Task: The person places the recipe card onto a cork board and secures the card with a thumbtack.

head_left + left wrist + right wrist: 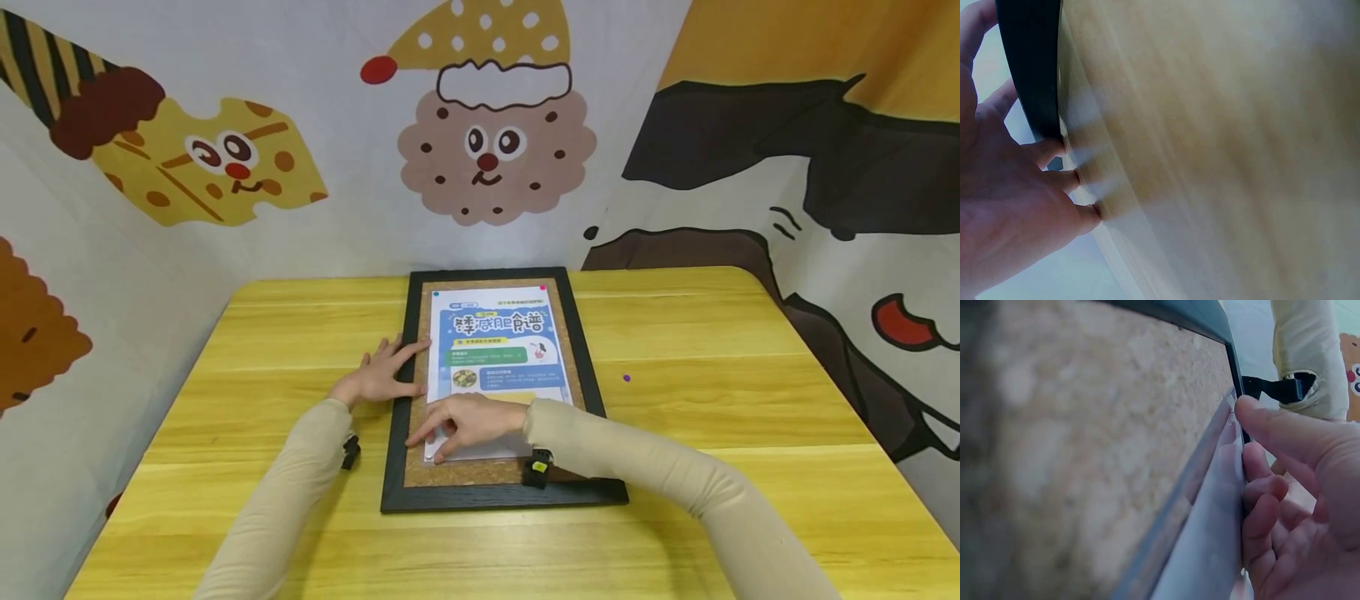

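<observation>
A printed sheet [506, 354] with blue panels and Chinese lettering lies on a cork board [480, 475] with a black frame [504, 497]. A blue pin [436, 293] and a pink pin [543, 287] sit at its top corners. My left hand [378, 377] rests across the frame's left side, fingers spread. In the left wrist view, several of its fingertips [1088, 217] touch the tabletop. Over the sheet's lower left, my right hand [476, 421] has thumb and index finger apart. The right wrist view shows its thumb [1266, 419] at the sheet's corner, the other fingers bent.
The board lies on a yellow wood-grain table [697, 350], its top end near the back edge. A small purple pin [627, 378] is on the table right of the frame. Behind hangs a cartoon-printed cloth [337, 242]. Both wrists wear black straps.
</observation>
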